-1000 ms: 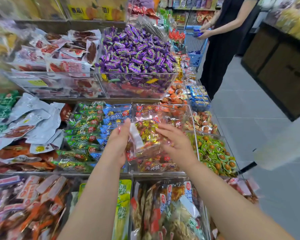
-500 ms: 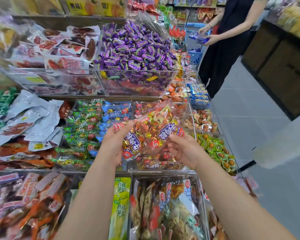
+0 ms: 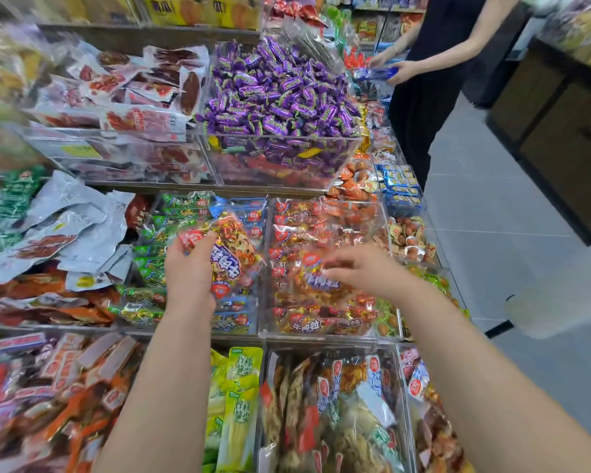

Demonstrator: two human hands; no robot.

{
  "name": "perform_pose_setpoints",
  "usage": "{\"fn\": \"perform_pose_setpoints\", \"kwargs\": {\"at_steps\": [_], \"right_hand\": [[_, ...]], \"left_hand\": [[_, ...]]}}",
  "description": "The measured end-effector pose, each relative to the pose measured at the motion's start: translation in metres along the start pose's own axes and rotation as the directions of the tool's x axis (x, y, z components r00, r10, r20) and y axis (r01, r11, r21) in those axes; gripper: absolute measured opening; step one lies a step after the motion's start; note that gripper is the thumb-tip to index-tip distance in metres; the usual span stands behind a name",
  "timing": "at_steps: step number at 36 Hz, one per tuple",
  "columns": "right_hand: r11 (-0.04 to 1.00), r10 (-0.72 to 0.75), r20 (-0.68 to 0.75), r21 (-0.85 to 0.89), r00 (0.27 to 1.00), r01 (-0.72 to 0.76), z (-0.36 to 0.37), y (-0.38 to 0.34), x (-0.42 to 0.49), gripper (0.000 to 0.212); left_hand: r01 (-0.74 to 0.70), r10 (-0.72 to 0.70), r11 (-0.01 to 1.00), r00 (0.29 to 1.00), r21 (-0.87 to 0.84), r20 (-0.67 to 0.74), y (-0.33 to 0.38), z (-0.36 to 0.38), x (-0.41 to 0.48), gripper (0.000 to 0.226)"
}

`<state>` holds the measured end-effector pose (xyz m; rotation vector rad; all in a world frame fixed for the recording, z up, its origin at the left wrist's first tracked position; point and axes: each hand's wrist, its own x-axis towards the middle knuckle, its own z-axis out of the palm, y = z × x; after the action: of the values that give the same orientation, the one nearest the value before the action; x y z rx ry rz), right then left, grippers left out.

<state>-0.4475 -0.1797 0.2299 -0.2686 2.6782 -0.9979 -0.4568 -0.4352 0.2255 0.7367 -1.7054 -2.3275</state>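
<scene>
Beef-snack bag (image 3: 231, 257) is gripped by the left hand (image 3: 188, 273), whose fingers curl round its edge, and is held up above the display bins. That one looks picked. The right hand (image 3: 359, 271) reaches over a second bag (image 3: 321, 285) lying in the acrylic bin (image 3: 321, 333), seemingly next to take. Motion blur smears its fingers, so I cannot tell whether they grip or only touch.

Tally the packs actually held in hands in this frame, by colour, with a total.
Red-orange pack, in left hand: 1
Blue pack, in bystander's hands: 1
Total: 2
</scene>
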Motion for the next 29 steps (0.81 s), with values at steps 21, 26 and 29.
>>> {"fn": "perform_pose_setpoints", "kwargs": {"at_steps": [21, 26, 29], "right_hand": [[0.888, -0.177, -0.263, -0.457, 0.948, 0.039, 0.088, 0.034, 0.035, 0.059], [0.953, -0.087, -0.219, -0.301, 0.972, 0.017, 0.083, 0.028, 0.035, 0.065], [0.999, 0.033, -0.269, 0.036, 0.963, -0.024, 0.075, 0.018, 0.032, 0.049]], "left_hand": [[0.179, -0.175, 0.983, 0.98, -0.031, 0.099, -0.012, 0.006, 0.006, 0.009], [0.24, -0.229, 0.969, 0.96, -0.053, 0.162, -0.012, 0.012, 0.004, 0.012], [0.276, -0.263, 0.96, 0.942, -0.034, 0.208, -0.012, 0.017, 0.001, 0.021]]}}
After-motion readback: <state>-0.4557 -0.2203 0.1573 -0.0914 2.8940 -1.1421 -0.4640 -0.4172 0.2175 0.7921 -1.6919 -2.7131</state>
